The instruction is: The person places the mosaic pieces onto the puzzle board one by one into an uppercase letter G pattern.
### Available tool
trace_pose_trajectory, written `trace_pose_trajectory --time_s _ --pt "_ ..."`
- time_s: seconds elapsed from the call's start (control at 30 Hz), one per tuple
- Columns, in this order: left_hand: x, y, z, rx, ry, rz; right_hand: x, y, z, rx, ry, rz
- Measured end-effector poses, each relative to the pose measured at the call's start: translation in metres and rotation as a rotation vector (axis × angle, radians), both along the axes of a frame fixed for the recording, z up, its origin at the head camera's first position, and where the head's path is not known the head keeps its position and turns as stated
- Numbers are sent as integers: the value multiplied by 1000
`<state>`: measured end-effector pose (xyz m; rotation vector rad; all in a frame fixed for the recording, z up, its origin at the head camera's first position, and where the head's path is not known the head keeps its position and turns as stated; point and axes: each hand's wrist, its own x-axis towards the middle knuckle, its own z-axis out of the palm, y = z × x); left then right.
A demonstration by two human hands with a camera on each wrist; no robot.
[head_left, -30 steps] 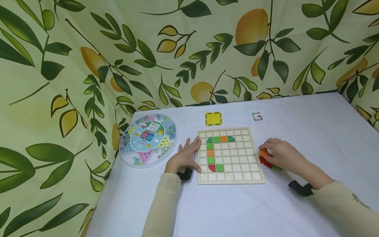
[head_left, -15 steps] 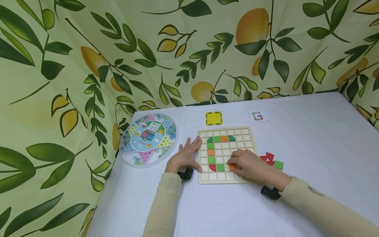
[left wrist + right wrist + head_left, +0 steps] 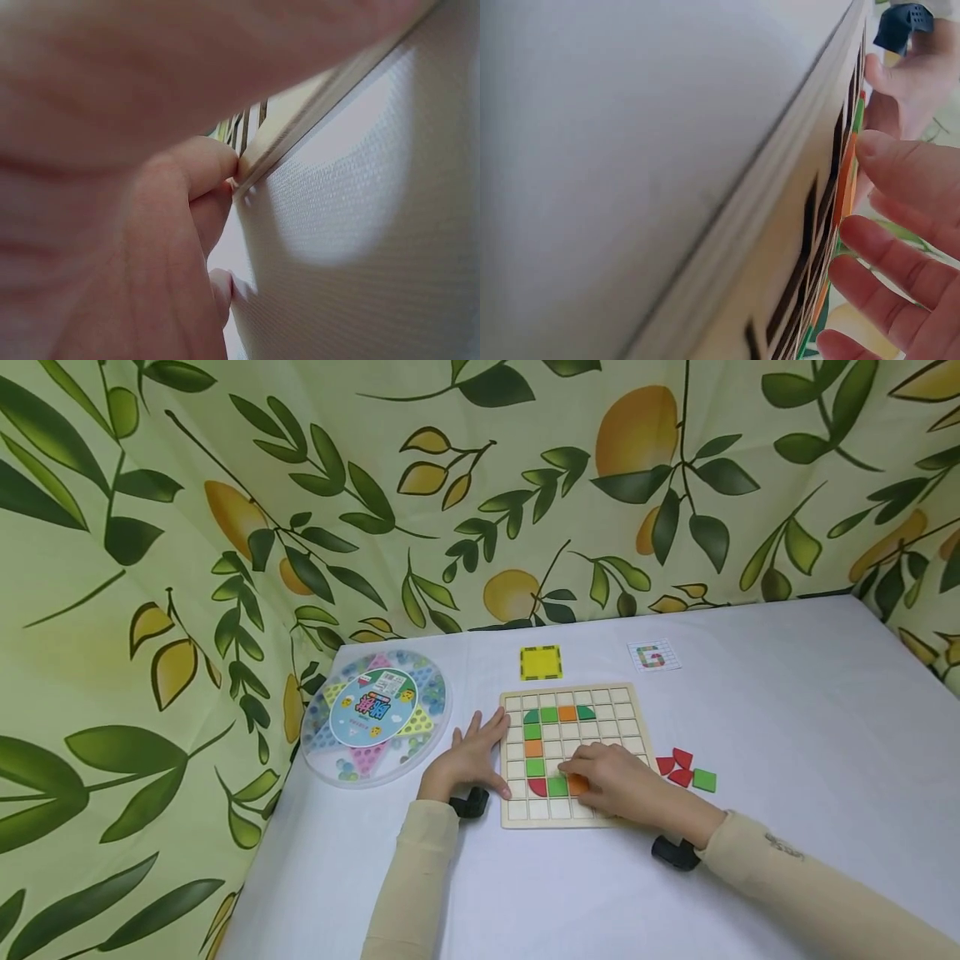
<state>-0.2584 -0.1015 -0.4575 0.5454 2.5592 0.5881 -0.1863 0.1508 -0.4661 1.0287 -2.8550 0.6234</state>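
A wooden grid board (image 3: 609, 810) lies on the white table, its cells partly filled with green, orange and red tiles in a C-like line. My left hand (image 3: 467, 764) rests spread at the board's left edge, fingertips and thumb touching the rim. Over the lower middle of the grid, my right hand (image 3: 618, 781) holds an orange square tile (image 3: 577, 785) between thumb and fingers, right beside a green square tile (image 3: 557, 787). In the right wrist view the thumb touches the orange tile (image 3: 846, 180) at board level, and the other fingers stand apart above the grid.
Right of the board lie several red quarter-round tiles (image 3: 681, 777) and a green square tile (image 3: 704, 780). Behind it are a yellow square piece (image 3: 541, 662) and a pattern card (image 3: 654, 655). A round clear game box (image 3: 375, 718) sits at the left, with patterned cloth behind the table.
My right hand has carried the orange tile from the loose pile leftward onto the board, then slightly farther left, up to the green tile. My left hand has stayed at the rim.
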Motion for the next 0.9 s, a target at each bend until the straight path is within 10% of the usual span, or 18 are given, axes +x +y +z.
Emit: trace_pose_trajectory --time_s 0.9 --pt "0 0 0 5 -15 7 15 120 19 37 -85 -368"
